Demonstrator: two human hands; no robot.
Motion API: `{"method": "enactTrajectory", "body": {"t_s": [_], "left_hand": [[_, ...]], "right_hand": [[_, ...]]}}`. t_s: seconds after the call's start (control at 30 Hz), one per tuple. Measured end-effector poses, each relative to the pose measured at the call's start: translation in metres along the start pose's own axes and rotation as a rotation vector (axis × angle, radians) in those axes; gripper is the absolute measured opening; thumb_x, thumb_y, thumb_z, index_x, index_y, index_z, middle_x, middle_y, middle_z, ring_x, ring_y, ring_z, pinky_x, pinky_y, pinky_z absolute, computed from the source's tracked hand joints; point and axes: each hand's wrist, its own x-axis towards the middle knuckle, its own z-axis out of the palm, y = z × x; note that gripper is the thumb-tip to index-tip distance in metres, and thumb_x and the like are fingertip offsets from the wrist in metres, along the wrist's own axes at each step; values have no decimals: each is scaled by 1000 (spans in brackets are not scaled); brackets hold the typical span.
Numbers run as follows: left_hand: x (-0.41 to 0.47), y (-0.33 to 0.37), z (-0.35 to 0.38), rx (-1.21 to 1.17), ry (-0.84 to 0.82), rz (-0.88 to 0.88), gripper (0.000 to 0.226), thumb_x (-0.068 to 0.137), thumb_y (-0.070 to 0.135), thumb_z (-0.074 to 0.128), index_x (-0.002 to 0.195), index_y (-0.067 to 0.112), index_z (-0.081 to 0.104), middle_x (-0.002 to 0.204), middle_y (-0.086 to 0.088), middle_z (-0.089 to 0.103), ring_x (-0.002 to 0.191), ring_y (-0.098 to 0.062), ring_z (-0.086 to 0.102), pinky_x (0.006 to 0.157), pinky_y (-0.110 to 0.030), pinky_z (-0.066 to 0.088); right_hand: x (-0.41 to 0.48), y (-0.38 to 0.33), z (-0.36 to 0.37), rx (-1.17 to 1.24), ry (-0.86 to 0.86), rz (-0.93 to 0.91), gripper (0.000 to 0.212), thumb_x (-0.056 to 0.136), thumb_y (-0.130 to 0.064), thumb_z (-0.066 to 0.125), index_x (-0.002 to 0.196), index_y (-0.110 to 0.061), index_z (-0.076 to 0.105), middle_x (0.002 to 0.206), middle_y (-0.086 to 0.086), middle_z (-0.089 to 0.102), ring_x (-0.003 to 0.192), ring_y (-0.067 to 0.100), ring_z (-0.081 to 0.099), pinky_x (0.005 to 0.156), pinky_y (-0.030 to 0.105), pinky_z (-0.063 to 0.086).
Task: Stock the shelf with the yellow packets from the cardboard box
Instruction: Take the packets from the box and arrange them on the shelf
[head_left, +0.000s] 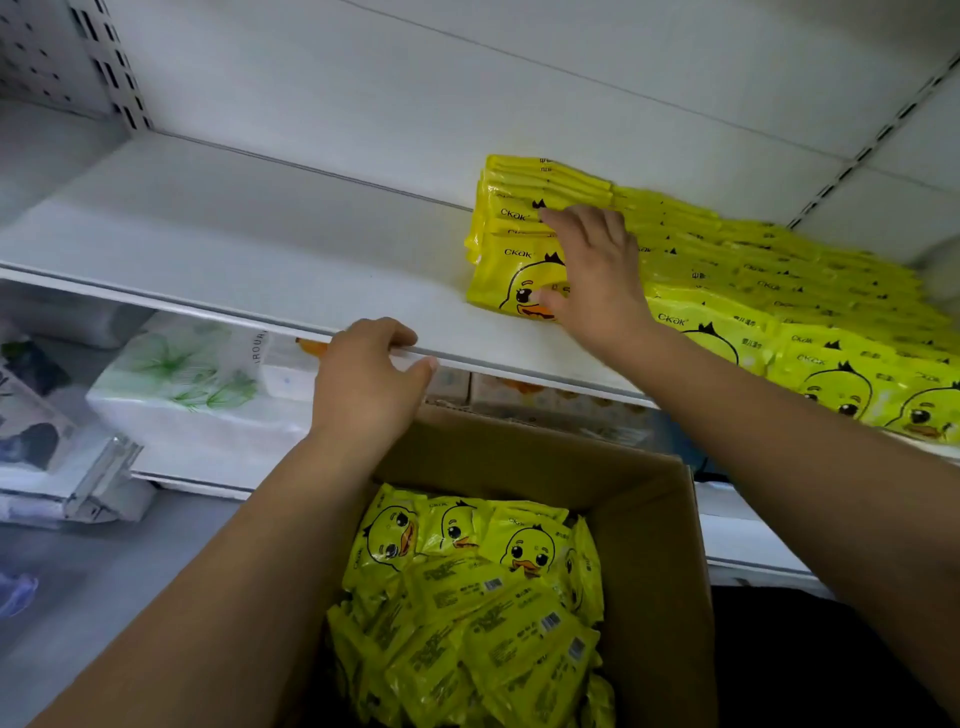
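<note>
Head view, right hand (597, 275): flat with straight fingers, pressing on the left-end stack (509, 228) on the shelf (234, 244), gripping nothing.
Left hand (363, 379): fingers curled over the shelf's front edge.
Loose packets (467, 597): in the box (649, 519), near, directly below the left hand; probably the closer hand for the next pick.

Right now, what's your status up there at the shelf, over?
Left hand grips shelf edge. Right hand flat on end stack of yellow packets. Cardboard box below holds many more. Nothing in the way.
</note>
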Motion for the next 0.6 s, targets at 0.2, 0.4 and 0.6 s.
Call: {"method": "enactTrajectory", "body": {"t_s": [0.2,0.4,0.6], "left_hand": [[-4,-18,-5,221,-151,-236,69,89,53,71,138,8,52,137,-16,54,131,-36,48,103,-46,44],[-30,-34,7,302,-653,-368,126,84,65,69,161,13,-16,165,-24,14,147,-43,33,116,-51,39],[-42,-45,15,414,-663,-283,134,84,67,68,153,17,-35,167,-17,-4,151,-45,21,119,-51,34]], "right_hand": [[-99,-43,30,433,77,-35,49,77,-31,82,119,-15,63,121,3,60,114,22,47,94,32,36],[-221,-36,108,516,-719,254,42,80,-44,80,112,-19,69,117,4,66,117,25,56,91,26,35],[-286,-5,140,246,-1111,501,74,90,-56,64,148,-16,42,152,11,43,139,31,41,108,34,39]]}}
